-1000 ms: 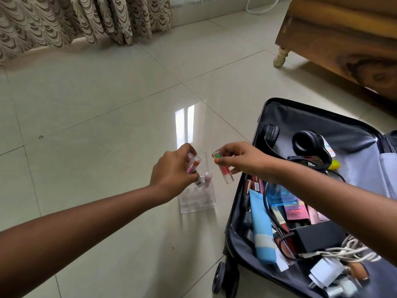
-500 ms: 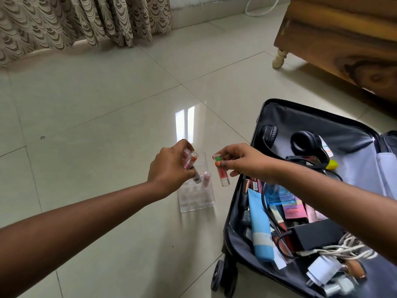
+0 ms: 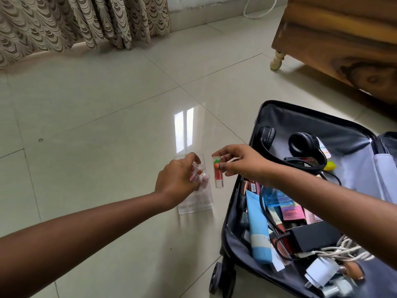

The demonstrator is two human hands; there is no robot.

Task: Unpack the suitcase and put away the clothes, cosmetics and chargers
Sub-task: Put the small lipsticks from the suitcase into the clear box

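Two clear red-filled lip tubes: left hand (image 3: 178, 179) grips one (image 3: 196, 172), now lowered into clear acrylic organiser (image 3: 194, 203); right hand (image 3: 240, 162) pinches other (image 3: 218, 175), slotting next.

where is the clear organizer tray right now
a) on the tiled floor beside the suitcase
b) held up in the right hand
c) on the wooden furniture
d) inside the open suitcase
a: the clear organizer tray sits on the tiled floor just left of the open suitcase, below the left hand and the right hand, each of which holds a small lip tube.
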